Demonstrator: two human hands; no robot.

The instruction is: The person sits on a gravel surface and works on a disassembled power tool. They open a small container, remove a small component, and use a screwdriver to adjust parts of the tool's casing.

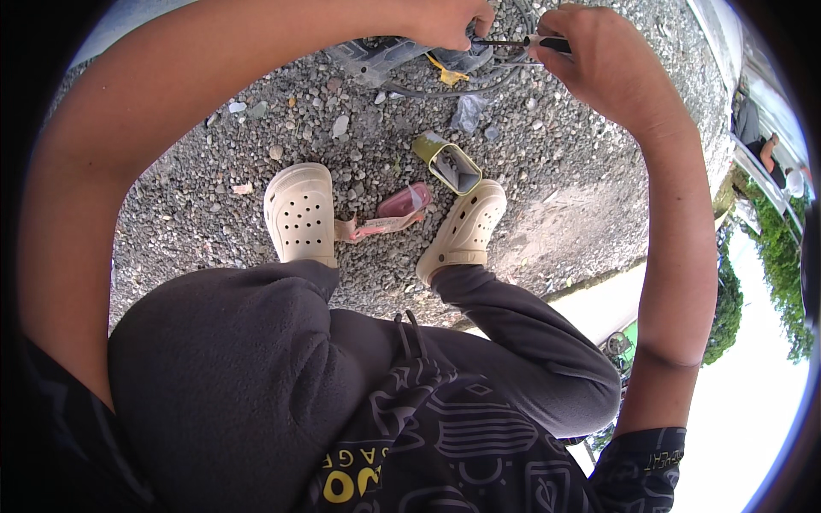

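At the top of the head view, my right hand grips a screwdriver with a black and white handle, its thin shaft pointing left. The screwdriver's tip reaches a dark piece beside my left hand. My left fingers are curled closed there, and what lies between them cannot be made out. Under that hand rests a dark, worn tire-like piece with tread. A thin black loop curves below it, and a yellow scrap lies against these dark parts.
Gravel covers the ground around my two beige clogs. Between them lie an open greenish tin, a pink sandal-like piece and a pinkish strap. A clear plastic scrap lies farther up. Another person is at the far right.
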